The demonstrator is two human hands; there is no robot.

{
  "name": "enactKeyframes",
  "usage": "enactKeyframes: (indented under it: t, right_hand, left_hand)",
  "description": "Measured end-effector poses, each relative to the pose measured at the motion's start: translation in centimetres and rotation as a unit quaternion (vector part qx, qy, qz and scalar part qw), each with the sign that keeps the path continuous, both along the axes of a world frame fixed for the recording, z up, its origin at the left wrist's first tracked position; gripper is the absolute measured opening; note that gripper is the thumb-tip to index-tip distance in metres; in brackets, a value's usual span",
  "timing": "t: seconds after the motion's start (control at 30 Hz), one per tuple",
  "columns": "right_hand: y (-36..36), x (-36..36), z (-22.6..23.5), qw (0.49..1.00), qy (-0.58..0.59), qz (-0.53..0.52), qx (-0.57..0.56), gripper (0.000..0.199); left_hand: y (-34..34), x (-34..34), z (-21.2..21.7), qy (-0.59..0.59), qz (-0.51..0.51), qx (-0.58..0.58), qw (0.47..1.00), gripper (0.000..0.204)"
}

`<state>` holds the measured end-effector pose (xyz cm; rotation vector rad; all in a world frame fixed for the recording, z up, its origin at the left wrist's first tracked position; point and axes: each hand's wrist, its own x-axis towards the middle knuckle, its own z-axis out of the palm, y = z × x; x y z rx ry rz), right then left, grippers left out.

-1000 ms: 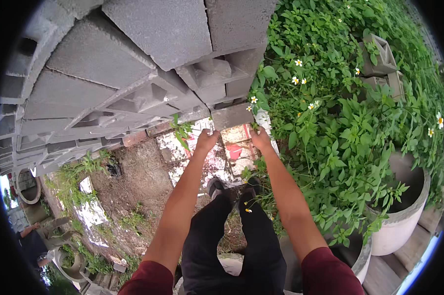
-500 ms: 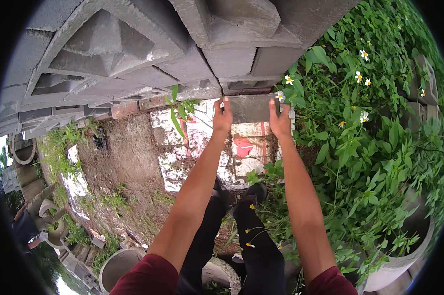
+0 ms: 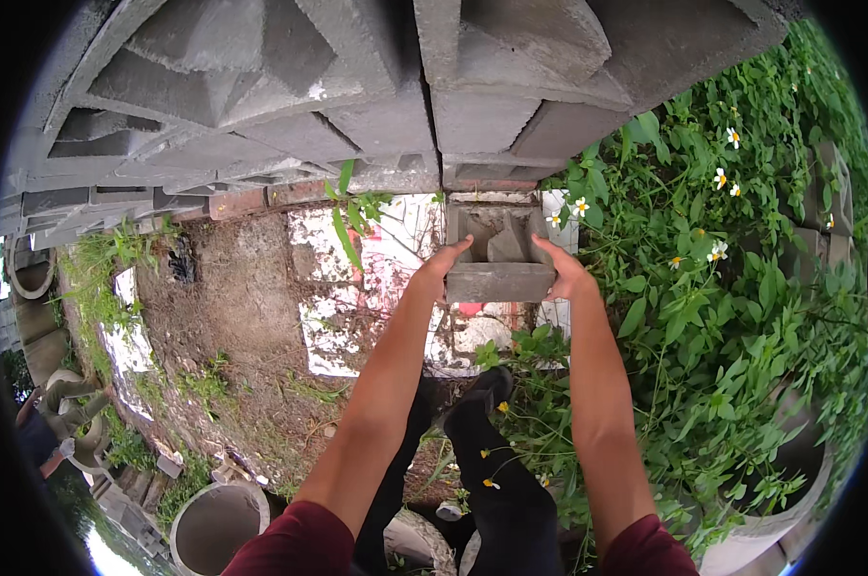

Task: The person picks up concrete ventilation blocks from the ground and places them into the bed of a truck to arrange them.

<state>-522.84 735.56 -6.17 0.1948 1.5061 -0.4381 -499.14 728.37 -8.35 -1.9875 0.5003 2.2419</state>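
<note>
Block (image 3: 499, 284), grey and hollow, is clamped at its left end by the left hand (image 3: 444, 267) and at its right end by the right hand (image 3: 565, 270). Position: over white-and-red sheeting (image 3: 330, 338), before stacked grey blocks (image 3: 304, 134). Flowering plants (image 3: 684, 331) stand to the right.

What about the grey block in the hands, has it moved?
Yes, the grey block moved away from the stacked wall, and it now hides most of the red patch.
</note>
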Motion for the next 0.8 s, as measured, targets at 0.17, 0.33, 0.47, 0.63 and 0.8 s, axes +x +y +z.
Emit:
enactKeyframes:
  t: [0.17, 0.33, 0.47, 0.63, 0.8]
  right_hand:
    - [3.4, 0.9, -2.8, 0.995, 0.069, 0.074, -0.008, 0.061]
    - [7.4, 7.1, 1.3, 0.981, 0.162, 0.092, -0.052, 0.059]
    - [12.2, 11.2, 6.9, 0.964, 0.162, 0.118, -0.174, 0.062]
    - [12.3, 20.5, 23.5, 0.977, 0.106, 0.024, -0.182, 0.083]
    - [11.9, 29.8, 40.7, 0.957, 0.098, 0.199, -0.188, 0.084]
  left_hand:
    - [3.7, 1.5, -3.1, 0.106, 0.053, -0.004, 0.993, 0.045]
    - [7.3, 6.8, 2.1, 0.048, 0.045, -0.126, 0.990, 0.070]
    - [10.8, 12.3, 9.3, 0.072, 0.042, -0.197, 0.977, 0.085]
    - [16.4, 22.4, 26.7, 0.076, 0.158, -0.231, 0.957, 0.086]
    - [25.5, 30.5, 39.9, 0.047, 0.256, -0.358, 0.897, 0.093]
